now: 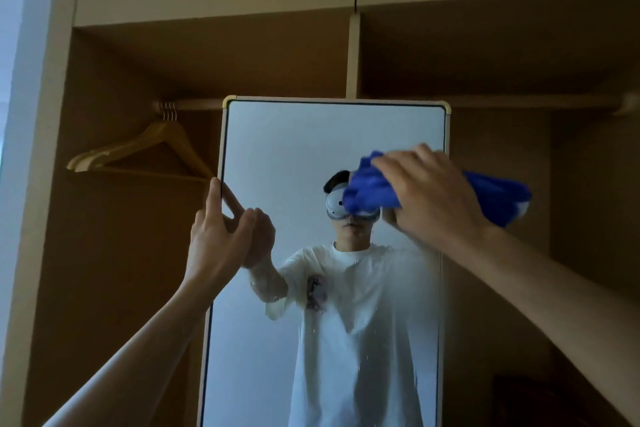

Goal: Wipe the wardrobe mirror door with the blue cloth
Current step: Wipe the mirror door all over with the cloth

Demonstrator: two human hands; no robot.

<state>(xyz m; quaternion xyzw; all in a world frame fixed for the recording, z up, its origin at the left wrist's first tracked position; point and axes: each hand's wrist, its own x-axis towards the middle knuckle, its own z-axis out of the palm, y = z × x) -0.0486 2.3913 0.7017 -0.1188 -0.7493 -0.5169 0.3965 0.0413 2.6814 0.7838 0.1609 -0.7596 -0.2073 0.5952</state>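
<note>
An open wooden wardrobe point(242, 55) fills the view, dim brown inside, with closed pale cupboard doors above it. In front of it stands the tall mirror door point(294, 149), in a thin pale frame with rounded corners.

The blue cloth point(367, 187) is bunched up and pressed against the upper right part of the glass, with one loose end trailing past the mirror's right edge. The right hand point(429, 191) grips it, fingers curled over the bundle. The left hand point(218, 236) holds the mirror's left edge at about the same height — fingers wrapped round the frame, the forefinger pointing up along it.

The glass reflects a person in a white T-shirt point(356, 288) wearing a headset; the lower glass looks hazy and speckled with droplets.

To the left, wooden hangers point(138, 149) hang from a wooden rail point(194, 104) — bare of clothes.
</note>
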